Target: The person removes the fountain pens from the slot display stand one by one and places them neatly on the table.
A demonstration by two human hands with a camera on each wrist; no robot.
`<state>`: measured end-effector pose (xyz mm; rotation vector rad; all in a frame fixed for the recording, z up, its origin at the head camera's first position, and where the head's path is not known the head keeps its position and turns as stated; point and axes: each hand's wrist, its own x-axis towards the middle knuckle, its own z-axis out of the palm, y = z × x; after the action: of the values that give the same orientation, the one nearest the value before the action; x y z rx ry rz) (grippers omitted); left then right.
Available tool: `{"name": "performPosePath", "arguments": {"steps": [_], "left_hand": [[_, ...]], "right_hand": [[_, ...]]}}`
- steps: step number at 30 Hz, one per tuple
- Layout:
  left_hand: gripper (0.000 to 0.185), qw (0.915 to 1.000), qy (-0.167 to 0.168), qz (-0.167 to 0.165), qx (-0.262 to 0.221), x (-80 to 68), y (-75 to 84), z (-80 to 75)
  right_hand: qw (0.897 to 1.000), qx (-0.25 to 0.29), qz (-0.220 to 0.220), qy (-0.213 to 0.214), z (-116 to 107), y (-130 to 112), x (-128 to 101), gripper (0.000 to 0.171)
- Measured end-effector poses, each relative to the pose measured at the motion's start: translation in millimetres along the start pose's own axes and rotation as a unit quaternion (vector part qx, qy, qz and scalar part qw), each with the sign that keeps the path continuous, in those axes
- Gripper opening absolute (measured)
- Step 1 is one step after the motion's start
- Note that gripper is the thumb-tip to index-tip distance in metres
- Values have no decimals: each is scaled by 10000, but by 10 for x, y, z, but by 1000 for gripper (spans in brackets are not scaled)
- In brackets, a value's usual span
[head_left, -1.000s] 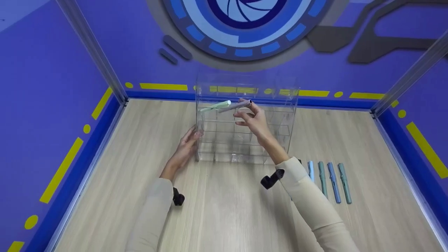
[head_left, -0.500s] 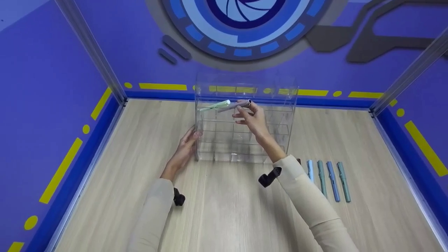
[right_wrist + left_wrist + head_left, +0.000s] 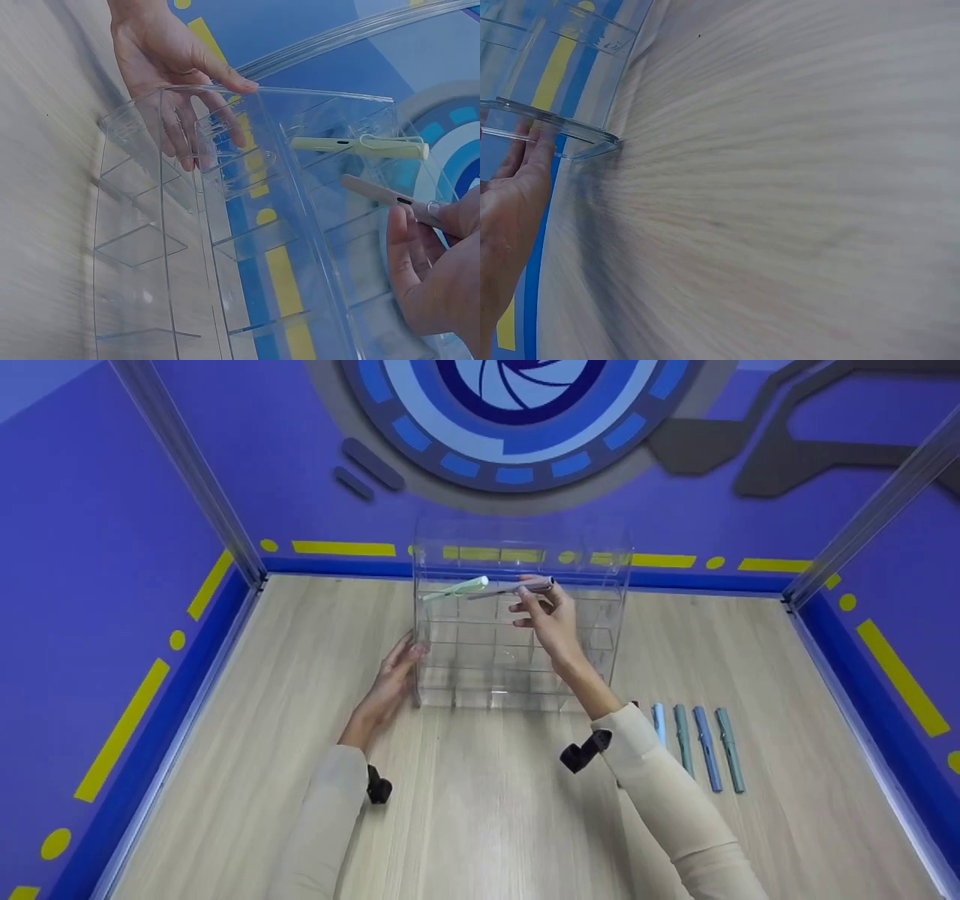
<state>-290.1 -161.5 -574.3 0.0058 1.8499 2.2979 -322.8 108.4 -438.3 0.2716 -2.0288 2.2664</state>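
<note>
A clear acrylic rack (image 3: 517,669) with a grid of compartments stands upright on the table. My left hand (image 3: 390,679) holds its left side; in the right wrist view the thumb lies over the front edge and the fingers show through the clear panel. My right hand (image 3: 553,622) pinches a mauve-grey pen (image 3: 375,190) between thumb and fingers, at the upper rows. The pen's far end points left toward the rack, its near end toward the right. A pale green pen (image 3: 457,588) rests slanted in the upper left compartment, its clip and end sticking out.
Several pens lie side by side on the table right of the rack: a light blue pen (image 3: 659,724), a green pen (image 3: 683,739), a blue pen (image 3: 707,748) and another green pen (image 3: 730,750). My right sleeve (image 3: 667,787) partly covers this row. A blue wall (image 3: 337,510) stands behind.
My right hand has shifted slightly right with the mauve-grey pen, whose near end is now farther from the pale green pen. The left hand stays at the rack's side.
</note>
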Motion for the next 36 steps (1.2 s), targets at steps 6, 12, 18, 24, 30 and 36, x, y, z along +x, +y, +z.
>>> {"name": "performPosePath", "arguments": {"steps": [6,12,18,24,30,36], "left_hand": [[64,10000,72,-29,48,8,-24,24],[66,10000,5,-52,55,-13,-1,21],[64,10000,-42,26,39,-23,5,13],[67,10000,-49,-40,60,-10,4,5],[68,9999,-21,-75,65,-16,17,11],[67,10000,4,-75,63,-32,22,7]], "right_hand": [[9997,112,-186,58,-91,-48,-46,27],[9977,503,-451,67,-147,-131,-112,27],[9967,544,-604,34,-237,-239,-186,28],[9975,343,-600,139,-351,-254,-234,31],[9968,467,-618,185,-457,-228,-274,35],[9972,225,-647,284,-567,-239,-332,42]]}}
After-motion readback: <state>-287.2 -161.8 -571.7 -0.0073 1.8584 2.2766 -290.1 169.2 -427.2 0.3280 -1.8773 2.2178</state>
